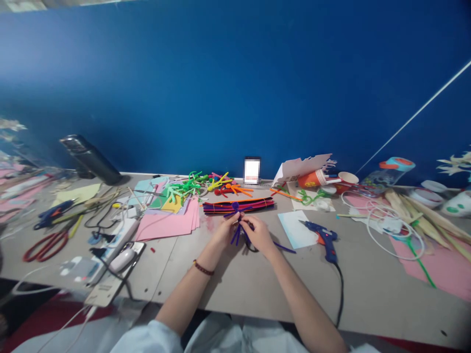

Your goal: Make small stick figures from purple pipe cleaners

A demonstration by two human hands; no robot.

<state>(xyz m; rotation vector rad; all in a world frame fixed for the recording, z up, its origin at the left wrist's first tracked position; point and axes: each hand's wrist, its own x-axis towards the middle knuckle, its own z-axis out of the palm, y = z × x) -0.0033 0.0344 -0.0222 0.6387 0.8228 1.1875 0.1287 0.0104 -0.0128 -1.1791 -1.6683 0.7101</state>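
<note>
Both hands meet at the middle of the table around a small purple pipe-cleaner figure [236,207] with a round head, thin arms and legs hanging down. My left hand [225,229] pinches it from the left. From the other side, the fingers of my right hand [259,232] close on its body. A dark loop, partly covered by my right hand, shows below it; its kind is unclear. Just behind the hands lies a banded bundle of coloured pipe cleaners [257,205]. One loose purple pipe cleaner [286,248] rests right of my right wrist.
Finished-looking pipe-cleaner figures [221,185] pile up behind the bundle. Pink paper sheets [167,224] lie left, near a power strip [118,240] and red-handled scissors [46,246]. To the right are a blue glue gun [326,239] with its cord and paper cups [311,178]. A phone [252,170] stands against the wall.
</note>
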